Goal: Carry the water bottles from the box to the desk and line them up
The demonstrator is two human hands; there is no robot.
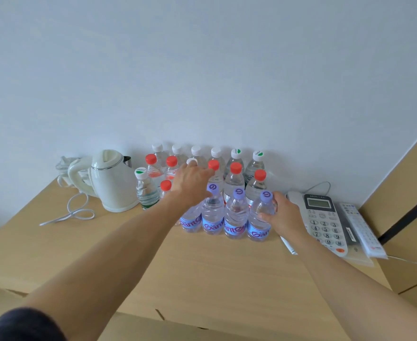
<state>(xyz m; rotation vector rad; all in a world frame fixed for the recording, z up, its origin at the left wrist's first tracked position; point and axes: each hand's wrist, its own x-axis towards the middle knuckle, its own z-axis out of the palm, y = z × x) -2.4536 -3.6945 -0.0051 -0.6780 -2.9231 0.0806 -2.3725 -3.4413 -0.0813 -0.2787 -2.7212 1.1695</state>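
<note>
Water bottles stand in rows on the wooden desk (227, 271) against the wall. The back row has white caps (216, 151), the middle row red caps (236, 168), and the front row holds purple-capped bottles (236, 215) with blue labels. My left hand (190, 184) reaches over the front row into the middle row, its fingers around a white-capped bottle (192, 161) whose body is hidden. My right hand (285, 214) grips the rightmost purple-capped bottle (260, 217) from its right side. A green-labelled bottle (146, 190) stands apart at the left.
A white electric kettle (112, 180) with its base and loose cord (72, 214) stands left of the bottles. At the right lie a white desk phone (324, 222), a remote control (361, 230) and a pen (288, 246).
</note>
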